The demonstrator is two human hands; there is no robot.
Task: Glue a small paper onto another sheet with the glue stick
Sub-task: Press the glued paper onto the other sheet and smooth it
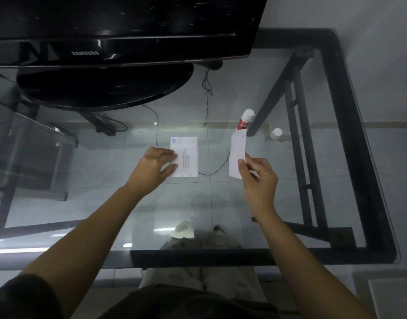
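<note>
A white printed sheet (pixel 187 156) with a blue logo lies flat on the glass table. My left hand (pixel 155 165) rests on its left edge, fingers spread over the paper. My right hand (pixel 259 178) pinches a small white paper (pixel 237 153) by its lower edge and holds it up, to the right of the sheet. Behind the small paper stands the red-and-white glue stick (pixel 244 119), uncapped, its lower part hidden by the paper. Its white cap (pixel 276 134) sits on the glass further right.
A black Samsung monitor (pixel 119 31) with a round base (pixel 105 87) stands at the back left. The glass table (pixel 232 203) has a black frame (pixel 350 134) along the right and front edges. Cables run under the glass.
</note>
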